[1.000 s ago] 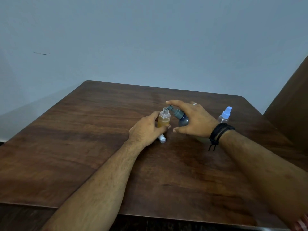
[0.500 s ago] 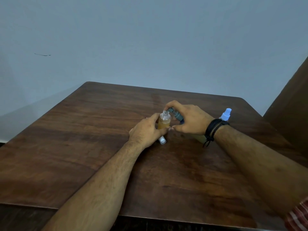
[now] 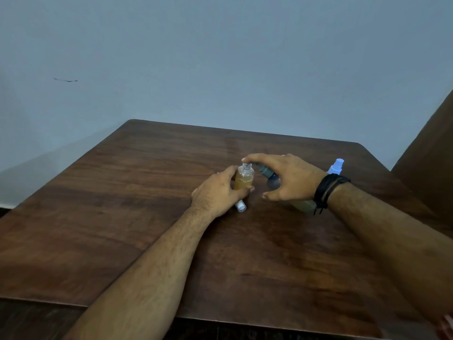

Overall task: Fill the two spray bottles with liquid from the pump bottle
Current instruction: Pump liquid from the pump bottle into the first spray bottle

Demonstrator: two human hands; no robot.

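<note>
We see the table [image 3: 122,229] open left and near; bottles crowd centre-right — the capped spray bottle [image 3: 335,166] perhaps blocks behind.

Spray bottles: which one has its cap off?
The small clear bottle of amber liquid in the left hand; the other bottle keeps its blue sprayer.
</note>
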